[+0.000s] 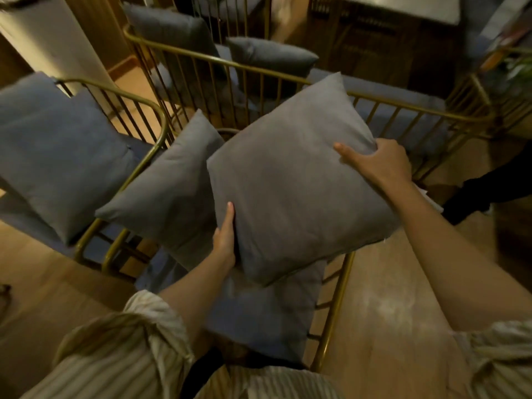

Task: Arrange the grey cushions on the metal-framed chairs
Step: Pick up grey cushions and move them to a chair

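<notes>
I hold a large square grey cushion (290, 180) in the air above the nearest metal-framed chair (334, 306). My left hand (226, 236) grips its lower left edge and my right hand (377, 162) grips its upper right corner. A second grey cushion (169, 191) leans tilted just to its left, over the same chair. The chair's grey-blue seat pad (267, 315) shows below the held cushion. Another grey cushion (57, 156) rests on the chair at the left (144, 105).
Beyond stands a longer brass-railed seat (259, 70) with two more grey cushions (270, 56). A dark wooden cabinet (380, 36) is at the back. A person's dark leg (489, 188) is at the right. Wooden floor (388, 298) lies to the right of the near chair.
</notes>
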